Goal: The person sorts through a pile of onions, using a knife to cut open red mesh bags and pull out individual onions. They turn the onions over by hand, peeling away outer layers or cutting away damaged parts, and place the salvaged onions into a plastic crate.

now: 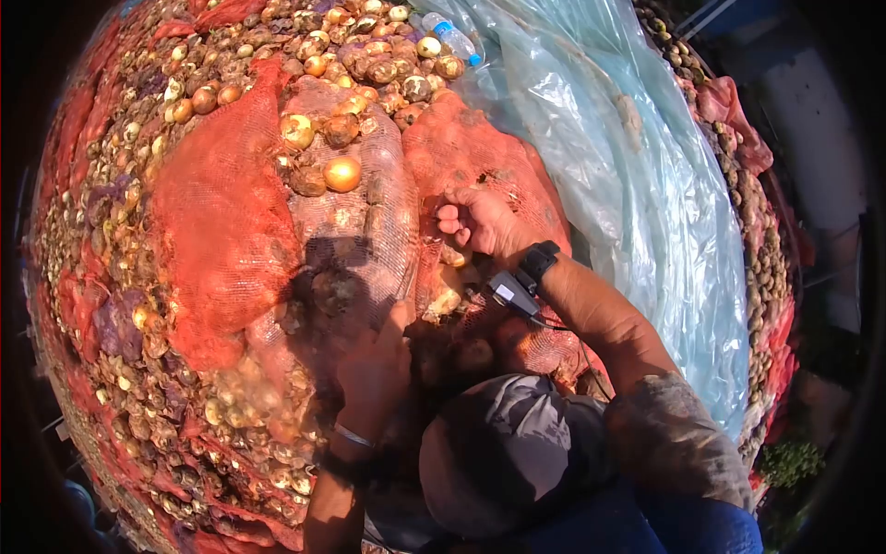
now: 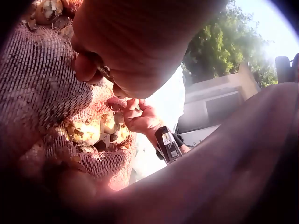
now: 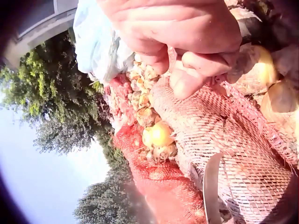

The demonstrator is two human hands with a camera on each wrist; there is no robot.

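My right hand (image 1: 480,222), with a dark watch and a small camera on its wrist, is over a red mesh bag (image 1: 498,152). In the right wrist view its curled fingers (image 3: 187,84) pinch the mesh at the edge of a bag (image 3: 233,144). Lower and in shadow, my left hand (image 1: 374,365) lies at the edge of a paler mesh bag (image 1: 355,222). The left wrist view shows its fingers curled round a thin brownish strip (image 2: 105,72). Between the hands, onions (image 2: 86,130) show in a gap in the mesh.
Loose onions (image 1: 198,415) cover the heap on the left. Another filled red mesh bag (image 1: 226,222) lies beside the paler one. Bluish plastic sheeting (image 1: 637,185) spreads to the right, near a plastic bottle (image 1: 452,39). A curved blade-like strip (image 3: 211,191) crosses the right wrist view.
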